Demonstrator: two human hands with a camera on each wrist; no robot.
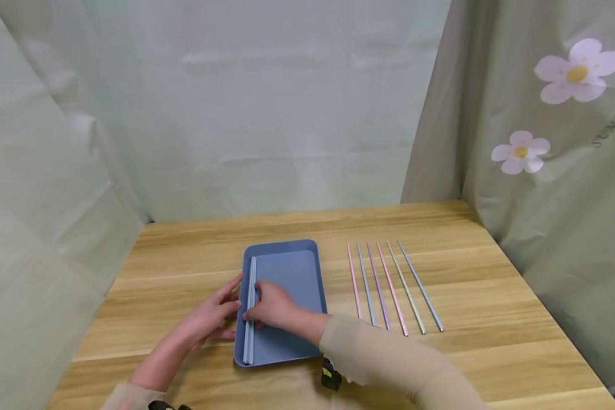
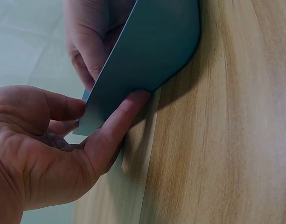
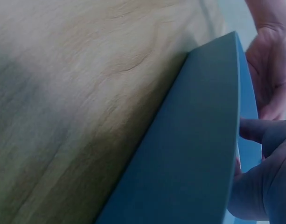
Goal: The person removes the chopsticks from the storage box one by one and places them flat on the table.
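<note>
Wooden table (image 1: 492, 296) under blue-grey tray (image 1: 292, 273) and six sticks (image 1: 377, 285).

Left grip (image 1: 211, 316) spread — right grip (image 1: 274, 304) curled

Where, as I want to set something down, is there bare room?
Bare table lies right of six spread chopsticks, left of the left hand, and narrowly between tray and curtain. Crowded: the tray's left side, where the right hand holds a chopstick bundle.

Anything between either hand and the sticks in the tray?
Right hand: nothing visible; it grips the sticks. Left hand: the tray's left wall stands between, the hand touching its outer side.
</note>
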